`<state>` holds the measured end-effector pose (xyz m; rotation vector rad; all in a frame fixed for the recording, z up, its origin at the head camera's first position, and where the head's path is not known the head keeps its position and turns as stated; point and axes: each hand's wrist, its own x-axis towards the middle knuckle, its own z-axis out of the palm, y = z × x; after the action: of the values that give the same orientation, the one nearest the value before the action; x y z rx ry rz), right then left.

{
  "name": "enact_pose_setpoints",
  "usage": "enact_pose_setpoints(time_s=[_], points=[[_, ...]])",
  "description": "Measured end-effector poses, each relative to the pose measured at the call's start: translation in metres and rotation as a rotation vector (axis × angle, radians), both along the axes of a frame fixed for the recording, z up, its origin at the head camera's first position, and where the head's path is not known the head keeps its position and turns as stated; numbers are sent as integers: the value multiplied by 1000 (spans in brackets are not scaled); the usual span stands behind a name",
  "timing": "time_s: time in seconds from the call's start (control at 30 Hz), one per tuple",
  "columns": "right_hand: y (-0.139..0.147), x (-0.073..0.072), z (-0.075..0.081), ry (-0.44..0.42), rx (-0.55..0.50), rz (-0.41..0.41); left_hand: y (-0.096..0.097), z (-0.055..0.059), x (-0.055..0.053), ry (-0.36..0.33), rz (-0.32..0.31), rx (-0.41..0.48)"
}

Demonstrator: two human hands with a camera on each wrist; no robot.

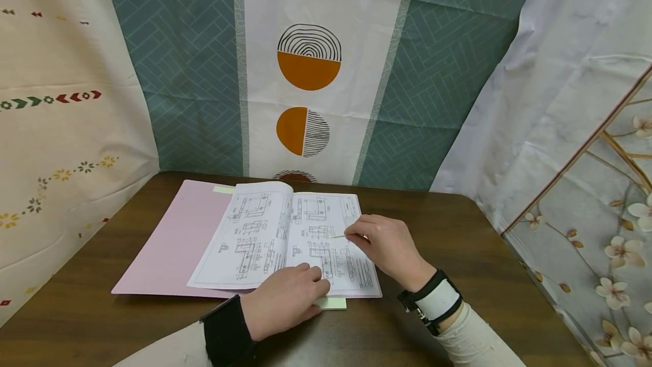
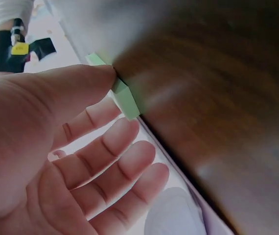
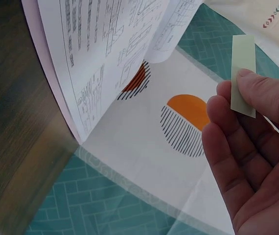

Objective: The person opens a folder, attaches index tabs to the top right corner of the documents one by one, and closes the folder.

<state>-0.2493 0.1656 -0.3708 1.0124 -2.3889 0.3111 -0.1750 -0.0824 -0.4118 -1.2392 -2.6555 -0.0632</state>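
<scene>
An open booklet of technical drawings (image 1: 326,214) lies on the table, its left pages curving up at the spine. My right hand (image 1: 382,242) is raised over the right page and pinches a pale green sticky note strip (image 3: 243,54) between thumb and index finger. In the head view that strip shows edge-on as a thin line. My left hand (image 1: 287,299) rests at the booklet's bottom edge, fingers over the page. Its thumb and index finger pinch a green sticky note pad (image 2: 127,102), which juts past that edge. The thumb hides part of the pad.
A pink cover (image 1: 168,248) spreads out left of the pages, with another green sticky note (image 1: 223,190) at its top edge. The brown wooden table (image 1: 417,214) runs back to a patterned curtain (image 1: 198,72). More printed cloth hangs on both sides.
</scene>
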Motion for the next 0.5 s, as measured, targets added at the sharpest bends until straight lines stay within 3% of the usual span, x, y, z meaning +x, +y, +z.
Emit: enact_pose_setpoints(time_s=[0.2,0.5], points=[[0,-1,-1,5,4,5,-6,-1,-8,37,12,12],[-1,0,-2,-6,11,0,-11,1,-12,1,41,13]])
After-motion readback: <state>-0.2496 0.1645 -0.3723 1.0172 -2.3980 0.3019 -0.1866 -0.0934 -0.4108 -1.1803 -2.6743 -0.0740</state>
